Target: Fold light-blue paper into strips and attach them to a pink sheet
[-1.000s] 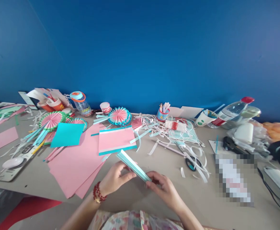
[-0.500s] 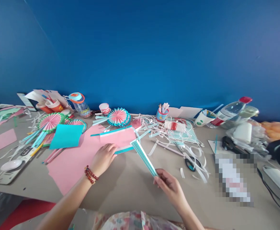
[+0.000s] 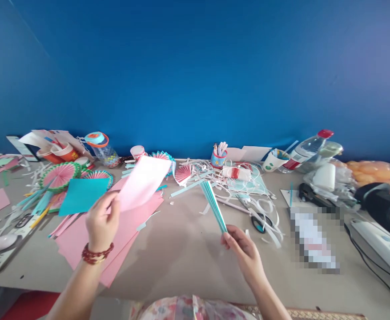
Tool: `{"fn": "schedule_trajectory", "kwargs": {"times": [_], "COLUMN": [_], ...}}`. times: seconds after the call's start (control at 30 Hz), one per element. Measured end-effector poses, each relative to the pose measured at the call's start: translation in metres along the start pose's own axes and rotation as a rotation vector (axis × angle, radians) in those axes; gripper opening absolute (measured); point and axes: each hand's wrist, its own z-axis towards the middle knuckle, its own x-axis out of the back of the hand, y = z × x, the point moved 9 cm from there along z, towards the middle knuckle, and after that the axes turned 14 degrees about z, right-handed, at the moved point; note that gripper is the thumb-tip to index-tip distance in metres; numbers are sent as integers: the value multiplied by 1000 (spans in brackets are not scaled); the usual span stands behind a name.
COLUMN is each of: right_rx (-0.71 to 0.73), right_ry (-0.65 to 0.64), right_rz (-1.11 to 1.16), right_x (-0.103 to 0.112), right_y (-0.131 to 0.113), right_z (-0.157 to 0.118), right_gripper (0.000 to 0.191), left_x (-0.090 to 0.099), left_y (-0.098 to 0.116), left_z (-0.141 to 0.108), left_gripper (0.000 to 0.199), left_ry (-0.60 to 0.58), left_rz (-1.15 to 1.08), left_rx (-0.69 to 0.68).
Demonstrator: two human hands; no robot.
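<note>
My left hand (image 3: 104,218), with a beaded bracelet at the wrist, pinches the corner of a pale pink paper sheet (image 3: 144,181), raised over the table. Beneath it lie larger pink sheets (image 3: 128,238) and a teal square (image 3: 84,194). My right hand (image 3: 241,244) grips the lower end of a narrow folded teal-and-white paper strip (image 3: 213,205), which slants up to the left. A pink fan piece (image 3: 183,173) and a teal-edged rosette (image 3: 163,158) lie behind the raised sheet.
Paper scraps and scissors (image 3: 260,222) are right of centre. A pen cup (image 3: 219,156), a paper cup (image 3: 275,161) and a red-capped bottle (image 3: 306,151) stand near the blue wall. Green-edged rosette (image 3: 60,176), white mouse (image 3: 1,243) and clear bottle (image 3: 104,150) are at left.
My left hand has moved left and up and now holds up the pink sheet, which lay on the table. The view has shifted right. My right hand still holds the folded strip, now steeper.
</note>
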Motion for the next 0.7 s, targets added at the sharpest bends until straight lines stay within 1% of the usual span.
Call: {"fn": "schedule_trajectory", "kwargs": {"times": [0.03, 0.07, 0.1, 0.13, 0.2, 0.27, 0.33, 0.4, 0.47, 0.53, 0.6, 0.7], "right_rx": [13, 25, 34, 44, 67, 90, 105, 112, 116, 116, 114, 130], "right_ry": [36, 73, 110, 142, 190, 212, 217, 215, 209, 202, 190, 181], "right_rz": [11, 26, 44, 64, 94, 102, 88, 68, 50, 29, 5, -60], "right_x": [5, 10, 14, 18, 25, 30, 33, 36, 38, 39, 39, 40], "right_y": [-2, -4, -5, -6, -9, -11, -12, -12, -12, -10, -7, -3], "right_z": [1, 1, 2, 3, 4, 4, 3, 2, 0, 0, 2, 6], "right_gripper": [34, 33, 34, 34, 34, 33, 32, 32, 33, 33, 34, 36], "left_x": [7, 11, 13, 12, 7, 3, -6, -13, -22, -29, -35, -40], "left_y": [1, 8, 23, 42, 82, 108, 130, 145, 154, 158, 160, 167], "left_z": [0, 0, -2, -5, -20, -38, -65, -96, -129, -149, -155, -149], "left_gripper": [15, 14, 14, 14, 17, 20, 24, 26, 23, 21, 23, 29], "left_ry": [30, 38, 19, -23, -143, -226, -362, -469, -597, -688, -750, -841], "left_rz": [-14, -35, -65, -103, -167, -180, -218, -252, -268, -261, -236, -261], "left_rx": [20, -4, -80, -191, -415, -494, -611, -718, -841, -893, -891, -871]}}
